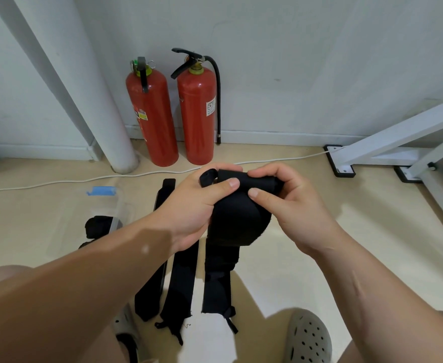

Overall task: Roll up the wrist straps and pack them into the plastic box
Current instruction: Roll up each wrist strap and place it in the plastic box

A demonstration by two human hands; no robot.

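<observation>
Head view. A clear plastic box [118, 213] with a blue latch [101, 191] stands on the beige floor [306, 258] at left. Its walls are nearly transparent and its outline is hard to trace. One rolled black strap [97, 226] lies inside it, and the left forearm hides the box's near corner.

The left hand [194, 205] and right hand [288, 205] are raised above the floor and hold the top end of a long black fabric wrist strap [237, 218]. The fingers of both hands are curled round it, with the thumbs pressed on its front. The rest of the strap hangs down to the floor between the feet. Whether that end is already rolled cannot be told.

Two flat black straps [182, 284] lie beside it on the left, partly covered by the left arm. Two red fire extinguishers [198, 113] stand against the wall. A grey perforated clog [308, 339] is cut off at the bottom edge.
</observation>
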